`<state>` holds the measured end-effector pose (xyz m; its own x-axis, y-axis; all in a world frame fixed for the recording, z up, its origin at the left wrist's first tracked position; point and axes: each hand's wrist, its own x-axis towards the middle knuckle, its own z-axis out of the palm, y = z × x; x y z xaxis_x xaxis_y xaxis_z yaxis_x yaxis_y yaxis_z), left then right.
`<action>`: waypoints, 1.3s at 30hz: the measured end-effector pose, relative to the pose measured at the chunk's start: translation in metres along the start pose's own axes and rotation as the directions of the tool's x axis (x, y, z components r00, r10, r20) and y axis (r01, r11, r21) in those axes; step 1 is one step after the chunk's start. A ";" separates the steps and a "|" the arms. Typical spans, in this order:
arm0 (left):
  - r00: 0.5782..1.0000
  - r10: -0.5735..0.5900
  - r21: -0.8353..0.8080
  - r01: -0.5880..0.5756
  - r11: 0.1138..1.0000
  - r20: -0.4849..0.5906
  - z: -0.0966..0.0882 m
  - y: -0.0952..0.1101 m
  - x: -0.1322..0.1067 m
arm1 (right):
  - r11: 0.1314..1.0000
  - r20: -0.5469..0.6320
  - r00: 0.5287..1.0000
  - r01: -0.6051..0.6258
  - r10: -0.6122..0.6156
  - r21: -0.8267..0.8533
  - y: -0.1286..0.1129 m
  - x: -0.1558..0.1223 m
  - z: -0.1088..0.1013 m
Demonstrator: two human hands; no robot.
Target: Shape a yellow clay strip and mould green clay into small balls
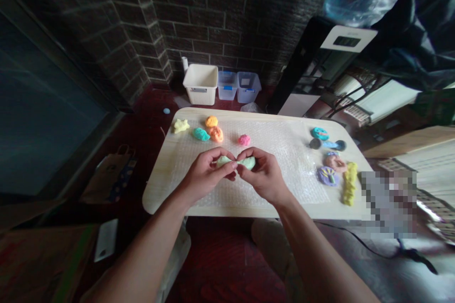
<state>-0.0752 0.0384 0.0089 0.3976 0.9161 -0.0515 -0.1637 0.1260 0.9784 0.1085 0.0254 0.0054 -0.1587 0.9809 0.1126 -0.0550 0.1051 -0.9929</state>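
A pale green piece of modelling clay is pinched between my two hands over the middle of the table. My left hand grips its left end, thumb and forefinger closed near the centre. On the other end my right hand is closed in the same way, and the clay looks narrow between the fingertips. Just beyond the hands lies a pink clay lump. Farther left are an orange lump, a yellow-orange lump, a teal lump and a pale yellow piece.
Bubble wrap covers much of the wooden table. Shaped clay pieces stand at the right: a teal disc, a dumbbell shape, a purple piece and a yellow strip. Behind are bins and a water dispenser.
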 end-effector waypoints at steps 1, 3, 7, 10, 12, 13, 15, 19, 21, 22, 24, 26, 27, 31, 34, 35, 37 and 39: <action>1.000 -0.006 0.010 0.006 1.000 -0.008 0.000 -0.001 0.000 | 0.999 -0.015 1.000 0.014 -0.014 -0.047 0.001 0.000 0.000; 1.000 0.012 0.047 -0.010 0.999 -0.029 -0.002 -0.002 0.000 | 0.993 -0.043 0.999 0.018 -0.023 -0.114 0.001 0.000 0.000; 0.996 0.059 0.078 -0.054 0.995 -0.062 -0.005 -0.005 0.001 | 0.995 0.002 0.995 -0.101 0.101 -0.010 -0.001 0.001 0.002; 0.995 0.075 0.103 -0.068 0.992 -0.069 -0.007 -0.006 0.002 | 0.984 0.069 0.983 -0.173 0.171 0.033 -0.003 0.002 0.003; 0.994 0.084 0.133 -0.074 0.988 -0.072 -0.007 -0.006 0.002 | 0.982 0.075 0.981 -0.183 0.180 0.038 -0.003 0.002 0.002; 0.994 0.080 0.137 -0.069 0.988 -0.075 -0.006 -0.006 0.002 | 0.982 0.066 0.982 -0.182 0.179 0.041 -0.003 0.002 0.001; 0.996 0.050 0.107 -0.042 0.993 -0.074 -0.004 -0.005 0.001 | 0.984 0.030 0.984 -0.177 0.176 0.030 -0.003 0.002 0.000; 0.999 -0.012 0.018 0.013 1.000 -0.037 0.001 -0.003 0.001 | 0.993 -0.016 0.993 -0.117 0.117 -0.021 -0.003 0.001 -0.001; 0.999 -0.020 0.028 0.021 0.999 -0.027 0.002 -0.004 0.002 | 0.997 0.001 0.997 -0.079 0.079 -0.018 -0.003 0.001 -0.001; 0.999 -0.021 0.046 0.022 0.999 -0.028 0.003 -0.004 0.002 | 0.998 0.010 0.998 -0.066 0.067 -0.017 -0.003 0.000 -0.001; 0.999 -0.009 0.081 0.012 0.997 -0.040 0.002 -0.004 0.003 | 0.998 0.013 0.998 -0.055 0.055 -0.021 -0.003 0.000 -0.001; 0.999 0.023 0.096 -0.019 0.995 -0.047 0.001 -0.003 0.003 | 0.997 0.013 0.997 -0.074 0.074 -0.012 -0.004 0.001 -0.001; 0.998 0.040 0.093 -0.036 0.995 -0.049 0.001 -0.003 0.003 | 0.996 0.017 0.996 -0.091 0.091 0.005 -0.004 0.001 -0.001; 0.995 0.083 0.097 -0.078 0.992 -0.050 0.000 -0.004 0.002 | 0.985 0.057 0.987 -0.155 0.152 0.071 -0.007 0.001 -0.001; 0.994 0.094 0.147 -0.085 0.986 -0.058 -0.002 -0.005 0.001 | 0.985 0.054 0.987 -0.154 0.150 0.078 -0.006 0.002 -0.002; 0.994 0.092 0.156 -0.082 0.984 -0.062 -0.003 -0.005 0.001 | 0.986 0.045 0.988 -0.148 0.144 0.080 -0.005 0.002 -0.002; 0.995 0.086 0.145 -0.077 0.986 -0.057 -0.003 -0.004 0.001 | 0.989 0.026 0.991 -0.132 0.131 0.071 -0.003 0.003 -0.002; 0.996 0.076 0.108 -0.072 0.992 -0.035 -0.002 -0.003 0.001 | 0.992 0.007 0.994 -0.107 0.107 0.062 -0.002 0.003 -0.002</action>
<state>-0.0765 0.0395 0.0052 0.3519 0.9359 0.0163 -0.0938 0.0179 0.9954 0.1101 0.0280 0.0073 -0.1710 0.9853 0.0062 -0.0985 -0.0108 -0.9951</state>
